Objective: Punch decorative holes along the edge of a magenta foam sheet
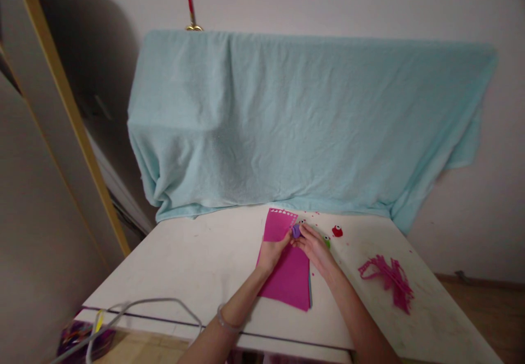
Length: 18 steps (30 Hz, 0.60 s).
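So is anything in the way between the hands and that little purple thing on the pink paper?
Nothing visible is. The left hand rests on the pink paper sheet, fingertips right at the small purple punch. The right hand touches the punch from the other side. The red punch and pink paper scraps lie off to the right.
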Motion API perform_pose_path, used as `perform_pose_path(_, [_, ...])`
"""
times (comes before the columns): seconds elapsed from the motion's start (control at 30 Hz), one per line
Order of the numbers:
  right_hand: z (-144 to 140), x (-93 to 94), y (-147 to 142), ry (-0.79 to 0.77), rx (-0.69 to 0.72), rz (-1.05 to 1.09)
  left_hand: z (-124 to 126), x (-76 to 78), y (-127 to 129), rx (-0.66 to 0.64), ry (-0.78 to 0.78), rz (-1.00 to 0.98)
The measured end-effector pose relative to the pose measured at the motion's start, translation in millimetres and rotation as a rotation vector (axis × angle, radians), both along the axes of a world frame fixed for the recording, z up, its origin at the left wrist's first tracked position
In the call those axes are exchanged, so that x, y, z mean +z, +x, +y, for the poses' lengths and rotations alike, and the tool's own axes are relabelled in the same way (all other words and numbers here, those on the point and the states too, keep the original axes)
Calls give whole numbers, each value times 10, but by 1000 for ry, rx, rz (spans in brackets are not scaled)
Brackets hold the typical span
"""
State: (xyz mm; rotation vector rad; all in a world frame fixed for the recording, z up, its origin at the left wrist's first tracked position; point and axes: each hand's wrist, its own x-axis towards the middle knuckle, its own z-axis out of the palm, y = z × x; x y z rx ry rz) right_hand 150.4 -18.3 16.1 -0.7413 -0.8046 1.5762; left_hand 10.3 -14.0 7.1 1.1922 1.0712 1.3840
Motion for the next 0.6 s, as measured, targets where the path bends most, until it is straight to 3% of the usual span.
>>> perform_pose_path(0.37, [11,-55,-30,35,1,-2,18,-38,-5,-25,24,49])
perform_pose_path(0.6, [15,-39,-15,13,4,20,8,-49,9,19,-91,38])
